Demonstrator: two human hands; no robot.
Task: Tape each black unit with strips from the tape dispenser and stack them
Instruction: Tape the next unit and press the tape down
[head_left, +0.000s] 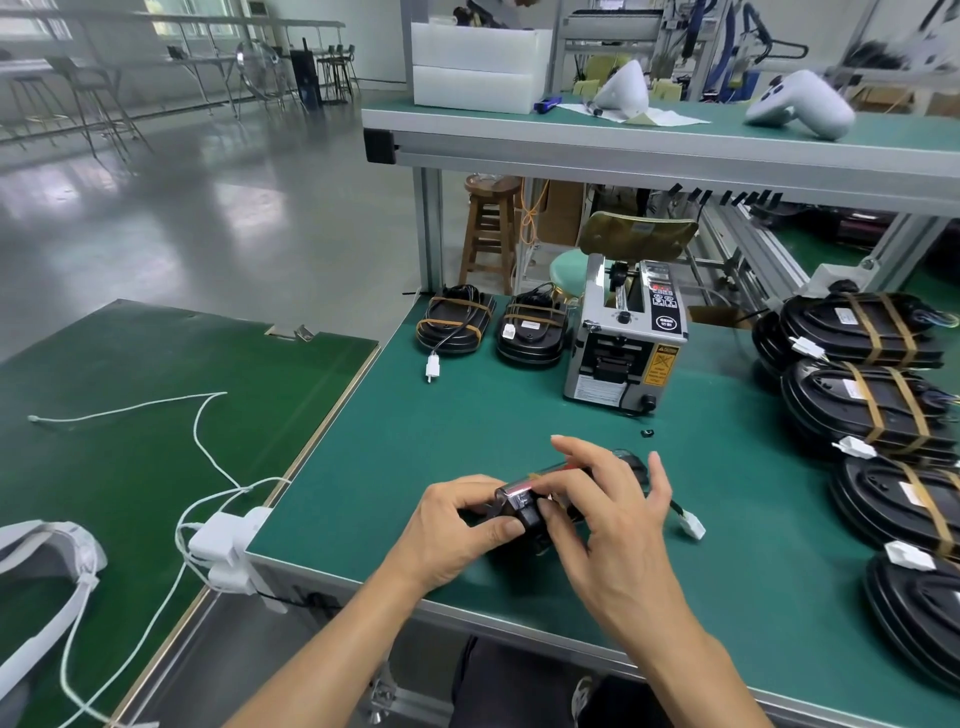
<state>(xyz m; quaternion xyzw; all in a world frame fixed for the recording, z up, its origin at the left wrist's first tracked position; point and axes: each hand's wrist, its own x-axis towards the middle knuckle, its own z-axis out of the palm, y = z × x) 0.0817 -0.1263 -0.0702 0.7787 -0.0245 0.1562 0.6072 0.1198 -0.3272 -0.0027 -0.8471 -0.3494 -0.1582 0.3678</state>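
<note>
Both hands were down low at the near edge of the green surface (467, 415), working one black unit (524, 512) held just above it. The left hand (457, 535) gripped the unit's near end, fingers curled round it and thumb pressed along the side. The right hand (608, 514) was on top, thumb and forefinger pinching at a brown tape strip (540, 475) across the unit, the other fingers fanned out and lifted. A white plug (693, 525) on the unit's lead lay on the surface just right of that hand. Behind them, well apart, stood the tape dispenser (626, 343), upright, its slot facing the person. To its left sat two taped units (491, 325) side by side, one with its plug trailing forward. Along the right edge ran stacks of taped units (872, 405), brown bands across each. On the darker left-hand surface (130, 353) lay white cables (197, 431) and a charger (228, 540).
</note>
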